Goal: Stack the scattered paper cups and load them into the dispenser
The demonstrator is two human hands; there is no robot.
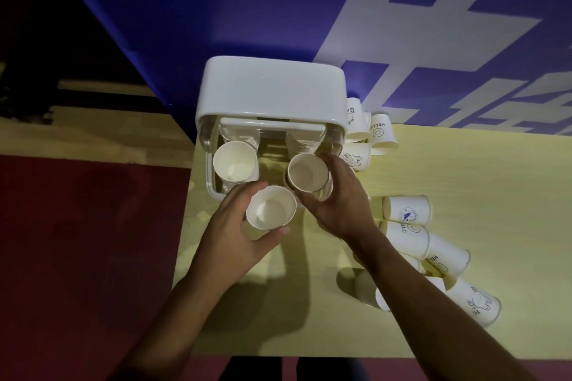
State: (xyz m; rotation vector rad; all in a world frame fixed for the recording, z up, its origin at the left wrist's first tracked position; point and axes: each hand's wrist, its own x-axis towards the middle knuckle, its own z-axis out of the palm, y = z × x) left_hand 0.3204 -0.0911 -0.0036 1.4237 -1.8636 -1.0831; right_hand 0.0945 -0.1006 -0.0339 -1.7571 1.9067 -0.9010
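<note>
two upright paper cups sit in curled fingers just before the dispenser (272,93): left hand (235,226) grips one cup (270,207), right hand (340,198) grips another cup (308,172).

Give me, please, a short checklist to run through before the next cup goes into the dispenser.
1. Right hand grips the right cup over the dispenser: ok.
2. Left hand holds the second cup, mouth up: ok.
3. Left slot cup sits mouth up in the dispenser: ok.
4. Right cup lined up with its slot: cannot tell, the hand and the cup hide it.
5. Loose cups gathered from the table: not ok, several lie on their sides.
</note>
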